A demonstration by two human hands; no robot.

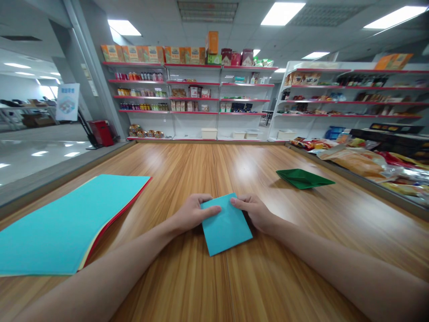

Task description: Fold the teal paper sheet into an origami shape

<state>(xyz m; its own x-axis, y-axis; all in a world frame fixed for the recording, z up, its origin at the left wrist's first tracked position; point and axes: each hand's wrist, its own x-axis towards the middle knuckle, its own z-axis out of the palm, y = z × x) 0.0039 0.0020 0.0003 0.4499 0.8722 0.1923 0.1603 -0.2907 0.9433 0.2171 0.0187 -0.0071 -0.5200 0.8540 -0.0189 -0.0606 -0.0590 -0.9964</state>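
Note:
A folded square of light blue paper (226,228) is held up over the wooden table (187,286), tilted, with one corner pointing down toward me. My left hand (194,212) grips its upper left edge, thumb on top and fingers behind. On the upper right edge my right hand (256,211) pinches it the same way. The fingers under the paper are hidden. To the right lies a folded green paper shape (303,178), pointed at both ends. A stack of coloured paper sheets (73,219) rests at the left, blue on top with yellow and red edges showing below.
Packaged snacks (358,161) and dark boxes sit beyond the table's raised right edge. Behind the far edge stand shelves (196,82) with bottles, boxes and packets. A red box (101,133) and a sign board (67,103) are on the floor at left.

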